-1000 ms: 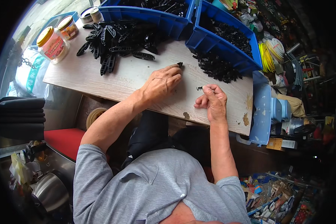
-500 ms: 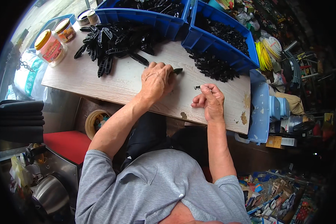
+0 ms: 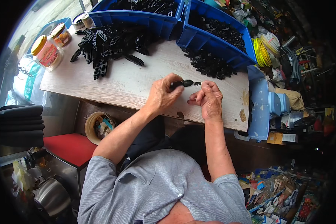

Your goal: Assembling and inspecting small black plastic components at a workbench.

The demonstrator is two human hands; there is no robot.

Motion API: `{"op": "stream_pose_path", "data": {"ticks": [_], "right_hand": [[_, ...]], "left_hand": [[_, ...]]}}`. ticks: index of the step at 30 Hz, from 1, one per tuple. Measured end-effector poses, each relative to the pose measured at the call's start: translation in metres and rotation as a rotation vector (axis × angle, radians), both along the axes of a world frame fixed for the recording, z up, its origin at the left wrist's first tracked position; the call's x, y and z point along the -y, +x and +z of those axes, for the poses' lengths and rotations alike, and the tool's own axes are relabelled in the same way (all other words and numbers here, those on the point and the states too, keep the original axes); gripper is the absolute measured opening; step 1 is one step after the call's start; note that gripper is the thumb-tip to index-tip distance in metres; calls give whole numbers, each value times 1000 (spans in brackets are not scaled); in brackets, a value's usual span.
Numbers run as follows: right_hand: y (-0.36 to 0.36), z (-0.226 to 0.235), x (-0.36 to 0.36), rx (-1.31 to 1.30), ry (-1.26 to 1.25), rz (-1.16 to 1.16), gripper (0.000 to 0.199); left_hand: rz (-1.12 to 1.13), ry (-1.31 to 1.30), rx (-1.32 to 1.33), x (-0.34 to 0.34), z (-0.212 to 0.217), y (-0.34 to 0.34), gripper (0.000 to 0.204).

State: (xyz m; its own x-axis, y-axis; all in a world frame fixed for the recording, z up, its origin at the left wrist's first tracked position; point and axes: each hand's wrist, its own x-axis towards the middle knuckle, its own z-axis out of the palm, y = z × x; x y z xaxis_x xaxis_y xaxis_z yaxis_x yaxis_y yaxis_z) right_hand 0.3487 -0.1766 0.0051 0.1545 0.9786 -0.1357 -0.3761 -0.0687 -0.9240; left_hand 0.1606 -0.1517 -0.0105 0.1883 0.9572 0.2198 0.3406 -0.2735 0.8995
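Over the middle of the table, my left hand point(image 3: 163, 92) grips a long black plastic piece point(image 3: 186, 83) with a rounded end, pointing right. My right hand point(image 3: 211, 98) pinches a small black toothed part point(image 3: 197, 84) between thumb and forefinger, close to the tip of the long piece. Whether the two parts touch I cannot tell. A heap of similar long black pieces point(image 3: 104, 44) lies at the far left of the table, one of them point(image 3: 134, 59) at its near edge. Beyond my right hand spreads a pile of small black parts point(image 3: 209, 63).
Two blue bins point(image 3: 134, 18) point(image 3: 216, 37) of black parts stand along the table's point(image 3: 112, 87) far edge. Lidded jars point(image 3: 47, 54) stand at the left corner. A round bucket point(image 3: 90, 128) sits below the near edge, and a light-blue crate point(image 3: 259, 106) adjoins the right edge.
My left hand has lifted the long black piece and brought it right, up to the small part. My right hand stays nearly in place, still pinching that part.
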Motion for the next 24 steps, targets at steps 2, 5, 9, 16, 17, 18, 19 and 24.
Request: {"op": "stream_pose_path", "data": {"ticks": [2, 5, 9, 16, 17, 18, 19, 24], "right_hand": [[2, -1, 2, -21, 63, 37, 19], [2, 0, 2, -60, 117, 23, 16], [11, -10, 0, -69, 110, 39, 14], [17, -9, -1, -96, 67, 117, 13], [19, -10, -3, -99, 71, 137, 13], [19, -11, -2, -98, 70, 135, 13], [16, -10, -1, -91, 59, 117, 14], [15, -2, -1, -10, 8, 100, 15]], "left_hand": [[-123, -195, 353, 5, -5, 13, 27], [-243, -380, 562, 9, -2, 27, 28], [-285, -459, 655, 8, 5, 35, 28], [-278, -494, 725, 2, 7, 34, 26], [-279, -497, 726, 3, 9, 35, 26], [-252, -532, 730, 3, 11, 36, 25], [-222, -567, 734, 4, 15, 36, 24], [-160, -699, 759, 1, 23, 36, 17]]}}
